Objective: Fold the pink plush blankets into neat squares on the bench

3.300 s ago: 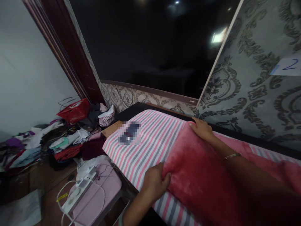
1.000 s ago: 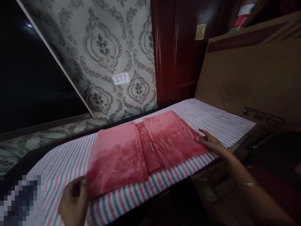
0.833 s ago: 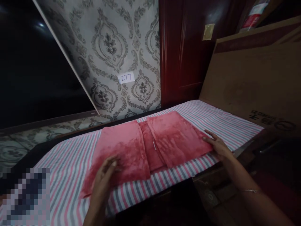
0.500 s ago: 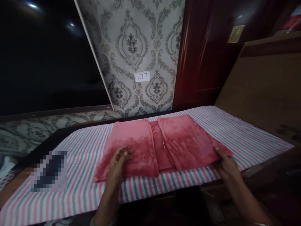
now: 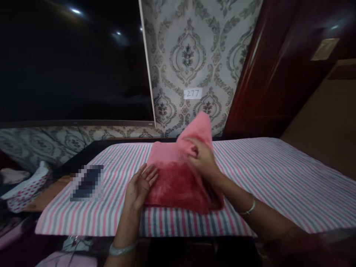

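A pink-red fleece cloth (image 5: 175, 178) lies folded on a table covered with a pink, grey and white striped sheet (image 5: 267, 178). My right hand (image 5: 204, 159) grips the cloth's right part and holds it lifted over the middle, its edge standing up toward the wall. My left hand (image 5: 140, 183) lies flat with fingers spread on the cloth's left end, pressing it down.
A blurred dark object (image 5: 86, 183) lies on the sheet at the left. A label reading 277 (image 5: 193, 93) is stuck on the patterned wall. A dark screen (image 5: 72, 63) fills the left wall; a dark red door (image 5: 278, 74) stands at the right. Clothes (image 5: 25, 189) lie lower left.
My right hand has taken the cloth's right end and swung it up and leftward over the middle. My left hand stays on the left end. The view has turned left.
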